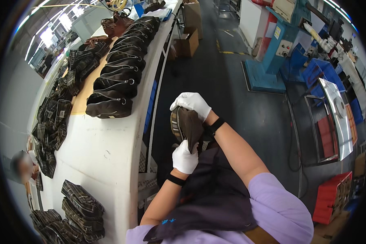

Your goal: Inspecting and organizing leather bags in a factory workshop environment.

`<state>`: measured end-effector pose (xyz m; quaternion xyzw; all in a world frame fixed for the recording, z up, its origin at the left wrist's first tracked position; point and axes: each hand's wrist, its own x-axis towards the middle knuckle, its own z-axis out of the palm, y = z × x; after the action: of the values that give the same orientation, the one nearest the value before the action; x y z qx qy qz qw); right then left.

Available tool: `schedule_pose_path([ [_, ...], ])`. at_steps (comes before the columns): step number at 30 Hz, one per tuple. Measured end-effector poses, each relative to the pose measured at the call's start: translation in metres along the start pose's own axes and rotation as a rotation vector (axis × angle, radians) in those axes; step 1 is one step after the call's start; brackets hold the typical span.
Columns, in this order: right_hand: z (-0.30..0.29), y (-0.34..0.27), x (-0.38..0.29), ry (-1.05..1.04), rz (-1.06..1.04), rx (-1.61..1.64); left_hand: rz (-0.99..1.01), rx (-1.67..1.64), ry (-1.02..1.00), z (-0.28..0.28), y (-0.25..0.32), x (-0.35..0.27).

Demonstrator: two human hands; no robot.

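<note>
A small dark brown zippered pouch [189,126] with a striped plaid side is held in front of my body, off the table. My left hand [185,158], in a white glove, grips its near end. My right hand [191,103], also gloved in white, is closed over its far end with the fingers curled round the top. Part of the pouch is hidden by the gloves. To the left, a row of dark pouches [109,103] with silver zippers stands along the white worktable [106,143], their zippered sides up.
Plaid pouches lie in a heap [53,122] along the table's far side, with stacked plaid pouches [84,210] near me. Another person [23,167] is at the left. A blue-green machine [267,70], a metal-topped stand [335,119] and a red crate [332,196] stand right. Cardboard boxes [187,42] sit ahead.
</note>
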<state>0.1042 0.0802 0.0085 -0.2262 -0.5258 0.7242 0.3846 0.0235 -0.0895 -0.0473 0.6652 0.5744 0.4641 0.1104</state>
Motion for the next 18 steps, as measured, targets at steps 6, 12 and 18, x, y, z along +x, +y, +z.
schedule_pose_path([
  [6, -0.009, 0.012, 0.005, -0.047, -0.015, 0.1, -0.129, -0.069, -0.041, 0.004, 0.014, -0.001],
  [12, -0.01, 0.017, 0.01, -0.061, 0.052, -0.105, -0.288, -0.159, -0.127, -0.011, 0.037, -0.007],
  [18, -0.004, 0.002, -0.005, -0.074, 0.041, -0.132, -0.242, -0.214, -0.134, -0.012, 0.038, -0.01],
])
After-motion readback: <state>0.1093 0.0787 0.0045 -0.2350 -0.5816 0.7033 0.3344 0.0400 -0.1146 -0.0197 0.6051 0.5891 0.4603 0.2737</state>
